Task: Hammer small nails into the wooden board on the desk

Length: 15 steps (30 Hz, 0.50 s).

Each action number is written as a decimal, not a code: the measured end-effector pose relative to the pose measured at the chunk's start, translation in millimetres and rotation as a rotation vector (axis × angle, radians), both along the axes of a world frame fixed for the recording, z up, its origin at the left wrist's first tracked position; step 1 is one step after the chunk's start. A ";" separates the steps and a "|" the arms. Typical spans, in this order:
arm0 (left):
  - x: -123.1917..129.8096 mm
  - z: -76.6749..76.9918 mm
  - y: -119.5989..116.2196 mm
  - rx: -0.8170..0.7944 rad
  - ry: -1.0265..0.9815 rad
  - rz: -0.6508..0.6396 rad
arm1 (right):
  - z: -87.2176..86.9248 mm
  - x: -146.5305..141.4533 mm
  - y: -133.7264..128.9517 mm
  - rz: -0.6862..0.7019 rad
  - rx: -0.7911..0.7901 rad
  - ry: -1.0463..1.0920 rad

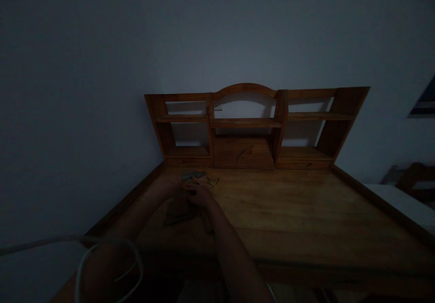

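Observation:
At the left part of the wooden desk, my left hand and my right hand are close together. The right fingers are bent and pressed together; any small thing between them is too dark to make out. My left fingers are mostly lost in shadow. Just beyond the hands lies a grey metal tool, its kind unclear. Several thin, dark, nail-like pieces lie to the right of it. A dark, flat, cloth-like item lies below the hands. Beside it, a narrow handle-like piece shows partly under my right wrist.
The wooden desktop stretches to the right, with a raised edge on both sides. A wooden shelf unit stands along its back. A white cable loops over my left arm. A white table and a chair are at far right.

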<state>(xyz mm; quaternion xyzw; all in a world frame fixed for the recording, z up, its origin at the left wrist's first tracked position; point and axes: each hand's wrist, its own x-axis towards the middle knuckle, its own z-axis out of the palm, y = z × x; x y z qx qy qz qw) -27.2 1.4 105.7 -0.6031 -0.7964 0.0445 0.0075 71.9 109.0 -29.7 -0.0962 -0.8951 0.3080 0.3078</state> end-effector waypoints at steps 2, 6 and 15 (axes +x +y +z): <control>-1.2 9.2 2.2 0.024 0.073 0.013 | 0.1 -0.4 0.7 0.003 0.000 -0.003; -5.5 14.7 21.6 0.118 -0.093 -0.091 | 3.6 1.1 -0.1 0.027 0.017 0.020; -2.2 -61.6 91.1 0.206 -0.483 -0.179 | 3.2 0.6 -1.1 -0.052 0.016 -0.006</control>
